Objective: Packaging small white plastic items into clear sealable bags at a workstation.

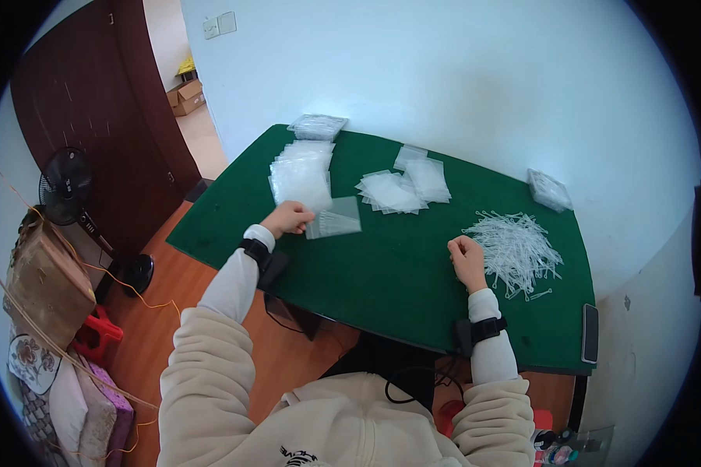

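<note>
Pinched by its edge in my left hand (pixel 290 219) is a small clear plastic bag (pixel 336 219) with several thin clear pieces inside, over the green table. My right hand (pixel 466 261) is closed at the left edge of a loose pile of small clear plastic sticks (pixel 518 253) with looped ends. Whatever its curled fingers hold, if anything, is hidden. Just beyond my left hand lies a fanned stack of clear bags (pixel 300 175). Two more overlapping groups of flat bags, a left one (pixel 392 191) and a right one (pixel 428 179), rest at the table's middle back.
A bundle of clear packets (pixel 317 126) sits at the back left corner, and another bundle (pixel 549 190) at the back right. A phone-like dark slab (pixel 590 333) lies by the right edge of the green table (pixel 382 288). A black fan (pixel 66 183) stands on the floor left.
</note>
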`<state>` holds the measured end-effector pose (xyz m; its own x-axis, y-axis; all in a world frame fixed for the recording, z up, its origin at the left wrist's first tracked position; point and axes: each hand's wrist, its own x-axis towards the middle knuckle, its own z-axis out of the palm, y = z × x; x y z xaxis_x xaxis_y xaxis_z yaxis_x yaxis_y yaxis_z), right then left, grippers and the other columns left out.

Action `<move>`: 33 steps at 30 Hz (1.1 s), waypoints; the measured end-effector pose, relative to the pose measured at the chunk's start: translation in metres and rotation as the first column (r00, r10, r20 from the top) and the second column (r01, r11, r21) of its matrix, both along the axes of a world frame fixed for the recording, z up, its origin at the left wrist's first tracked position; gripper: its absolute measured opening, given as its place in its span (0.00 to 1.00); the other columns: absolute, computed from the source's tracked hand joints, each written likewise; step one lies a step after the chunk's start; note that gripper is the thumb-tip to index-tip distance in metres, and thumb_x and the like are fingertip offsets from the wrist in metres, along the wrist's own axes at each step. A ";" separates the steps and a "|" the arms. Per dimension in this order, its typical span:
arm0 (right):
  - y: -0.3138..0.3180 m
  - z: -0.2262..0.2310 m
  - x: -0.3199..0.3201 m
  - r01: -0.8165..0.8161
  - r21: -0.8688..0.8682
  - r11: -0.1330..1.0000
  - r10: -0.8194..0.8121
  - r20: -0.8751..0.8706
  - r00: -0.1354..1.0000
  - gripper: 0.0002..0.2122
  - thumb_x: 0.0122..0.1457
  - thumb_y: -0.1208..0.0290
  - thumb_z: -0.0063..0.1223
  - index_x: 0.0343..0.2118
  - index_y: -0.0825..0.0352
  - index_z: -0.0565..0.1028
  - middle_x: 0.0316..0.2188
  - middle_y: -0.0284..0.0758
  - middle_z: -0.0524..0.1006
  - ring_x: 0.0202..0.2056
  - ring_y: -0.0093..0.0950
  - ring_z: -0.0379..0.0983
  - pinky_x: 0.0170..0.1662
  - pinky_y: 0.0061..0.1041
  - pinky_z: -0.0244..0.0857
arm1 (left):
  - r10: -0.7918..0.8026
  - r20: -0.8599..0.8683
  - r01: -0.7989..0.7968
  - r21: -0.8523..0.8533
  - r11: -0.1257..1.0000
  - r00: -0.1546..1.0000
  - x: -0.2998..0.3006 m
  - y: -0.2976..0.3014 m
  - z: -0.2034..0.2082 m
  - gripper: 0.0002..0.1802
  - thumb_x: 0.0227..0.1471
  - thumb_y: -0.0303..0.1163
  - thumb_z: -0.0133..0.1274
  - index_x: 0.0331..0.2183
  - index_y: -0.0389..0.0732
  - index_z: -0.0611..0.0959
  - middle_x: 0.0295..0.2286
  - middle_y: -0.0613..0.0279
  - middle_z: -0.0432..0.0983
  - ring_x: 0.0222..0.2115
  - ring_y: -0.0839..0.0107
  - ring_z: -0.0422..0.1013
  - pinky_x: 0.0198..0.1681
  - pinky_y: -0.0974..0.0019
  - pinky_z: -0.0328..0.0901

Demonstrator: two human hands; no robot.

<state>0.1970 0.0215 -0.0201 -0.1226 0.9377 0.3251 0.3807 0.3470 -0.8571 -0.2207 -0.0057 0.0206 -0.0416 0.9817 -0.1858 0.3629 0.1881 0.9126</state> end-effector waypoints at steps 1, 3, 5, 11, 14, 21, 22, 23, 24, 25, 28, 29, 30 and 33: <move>0.000 0.001 -0.001 0.001 0.008 1.000 -0.001 0.003 1.000 0.07 0.53 0.72 0.50 0.24 0.71 0.71 0.16 0.32 0.69 0.19 0.20 0.64 0.24 0.21 0.58 | 0.089 -0.052 -0.088 0.012 0.996 0.995 -0.010 0.001 0.001 0.10 0.46 0.34 0.55 0.22 0.37 0.77 0.17 0.67 0.69 0.16 0.80 0.66 0.19 0.78 0.64; 0.000 0.002 -0.002 0.006 0.023 1.000 -0.006 0.010 1.000 0.07 0.53 0.72 0.50 0.23 0.71 0.71 0.15 0.31 0.69 0.19 0.19 0.63 0.24 0.20 0.57 | 0.153 -0.087 -0.148 0.063 0.987 0.984 -0.025 0.004 0.001 0.10 0.46 0.33 0.55 0.22 0.36 0.76 0.16 0.66 0.70 0.15 0.79 0.67 0.19 0.77 0.65; 0.000 0.002 -0.002 0.009 0.033 0.999 -0.009 0.012 1.000 0.07 0.53 0.72 0.50 0.23 0.71 0.71 0.15 0.31 0.69 0.19 0.19 0.63 0.24 0.20 0.57 | 0.213 -0.117 -0.201 0.112 0.973 0.970 -0.035 0.005 0.000 0.10 0.45 0.32 0.55 0.21 0.35 0.76 0.16 0.65 0.70 0.15 0.78 0.67 0.19 0.76 0.65; 0.004 0.001 0.001 0.037 0.102 0.994 -0.035 -0.021 0.999 0.07 0.52 0.72 0.51 0.22 0.71 0.71 0.14 0.31 0.68 0.18 0.18 0.62 0.23 0.20 0.56 | 0.333 -0.244 -0.292 0.190 0.937 0.911 -0.046 0.004 0.001 0.11 0.43 0.33 0.56 0.23 0.34 0.76 0.19 0.61 0.72 0.17 0.73 0.70 0.21 0.72 0.67; 0.003 0.004 0.004 0.064 0.080 0.995 -0.065 0.007 0.998 0.07 0.51 0.72 0.52 0.22 0.71 0.72 0.16 0.31 0.70 0.20 0.20 0.64 0.25 0.22 0.58 | 0.404 -0.398 -0.297 0.304 0.905 0.824 -0.043 0.000 -0.003 0.18 0.40 0.37 0.59 0.31 0.35 0.74 0.27 0.55 0.72 0.25 0.68 0.71 0.29 0.66 0.68; 0.005 0.018 0.042 0.369 0.366 0.854 -0.502 0.399 0.767 0.15 0.50 0.63 0.54 0.37 0.66 0.72 0.38 0.40 0.71 0.44 0.34 0.63 0.45 0.36 0.55 | 0.419 -0.776 0.154 0.540 0.827 0.471 -0.003 -0.004 0.002 0.49 0.32 0.50 0.63 0.53 0.40 0.59 0.54 0.45 0.52 0.54 0.53 0.53 0.54 0.50 0.52; 0.005 0.019 0.045 0.469 0.398 0.788 -0.615 0.475 0.630 0.19 0.50 0.59 0.54 0.42 0.65 0.70 0.44 0.42 0.68 0.50 0.38 0.58 0.50 0.41 0.50 | 0.383 -0.834 0.190 0.483 0.855 0.397 -0.004 0.000 -0.002 0.51 0.33 0.51 0.62 0.55 0.41 0.57 0.55 0.45 0.49 0.56 0.53 0.49 0.55 0.48 0.49; 0.004 0.020 0.049 0.554 0.440 0.707 -0.701 0.538 0.468 0.24 0.49 0.56 0.54 0.47 0.64 0.67 0.50 0.45 0.64 0.56 0.41 0.53 0.55 0.46 0.45 | 0.344 -0.883 0.224 0.423 0.878 0.320 -0.006 0.003 -0.005 0.53 0.33 0.52 0.62 0.56 0.41 0.55 0.56 0.46 0.46 0.57 0.52 0.45 0.56 0.46 0.45; 0.006 0.019 0.054 0.568 0.443 0.693 -0.712 0.542 0.446 0.24 0.49 0.56 0.54 0.47 0.64 0.67 0.50 0.45 0.64 0.56 0.41 0.53 0.55 0.46 0.45 | 0.309 -0.921 0.252 0.365 0.896 0.236 -0.007 0.008 -0.005 0.55 0.33 0.53 0.62 0.57 0.41 0.53 0.58 0.47 0.43 0.59 0.52 0.41 0.57 0.44 0.42; 0.009 0.017 0.058 0.628 0.372 0.684 -0.695 0.594 0.405 0.29 0.49 0.52 0.52 0.51 0.64 0.64 0.53 0.46 0.60 0.57 0.43 0.49 0.56 0.49 0.41 | 0.303 -0.920 0.271 0.367 0.890 0.250 -0.008 0.013 -0.005 0.55 0.33 0.53 0.62 0.57 0.41 0.53 0.58 0.47 0.43 0.59 0.52 0.41 0.57 0.44 0.42; 0.013 0.014 0.064 0.748 0.235 0.621 -0.651 0.687 0.325 0.37 0.48 0.45 0.49 0.57 0.64 0.56 0.58 0.48 0.52 0.60 0.46 0.41 0.57 0.55 0.32 | 0.226 -0.951 0.200 0.269 0.942 0.213 -0.012 0.029 0.000 0.57 0.35 0.54 0.60 0.59 0.41 0.47 0.59 0.46 0.38 0.60 0.52 0.35 0.57 0.42 0.38; 0.012 0.014 0.063 0.743 0.189 0.642 -0.621 0.697 0.359 0.38 0.48 0.45 0.48 0.57 0.65 0.55 0.58 0.49 0.51 0.61 0.46 0.41 0.57 0.55 0.32 | 0.214 -0.952 0.181 0.255 0.950 0.218 -0.014 0.034 -0.001 0.58 0.35 0.54 0.60 0.59 0.41 0.48 0.59 0.47 0.38 0.60 0.52 0.35 0.58 0.42 0.38; 0.012 0.014 0.062 0.736 0.142 0.662 -0.590 0.705 0.394 0.38 0.48 0.44 0.47 0.58 0.65 0.55 0.58 0.50 0.51 0.61 0.46 0.41 0.57 0.55 0.31 | 0.203 -0.954 0.160 0.241 0.957 0.221 -0.017 0.038 -0.003 0.58 0.34 0.54 0.60 0.58 0.41 0.48 0.59 0.48 0.39 0.60 0.53 0.36 0.58 0.41 0.38; 0.011 0.010 0.057 0.710 0.106 0.697 -0.548 0.717 0.431 0.38 0.49 0.43 0.46 0.58 0.66 0.55 0.58 0.51 0.51 0.61 0.46 0.41 0.57 0.56 0.31 | 0.164 -0.959 0.131 0.197 0.972 0.230 -0.020 0.043 -0.004 0.58 0.34 0.55 0.60 0.58 0.41 0.48 0.59 0.48 0.40 0.60 0.53 0.36 0.58 0.41 0.37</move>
<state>0.2544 0.0327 -0.0103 0.4313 0.8709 0.2356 0.8881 -0.3637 -0.2812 -0.2408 0.0369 0.0170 -0.0600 0.9788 0.1959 0.9883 0.0859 -0.1264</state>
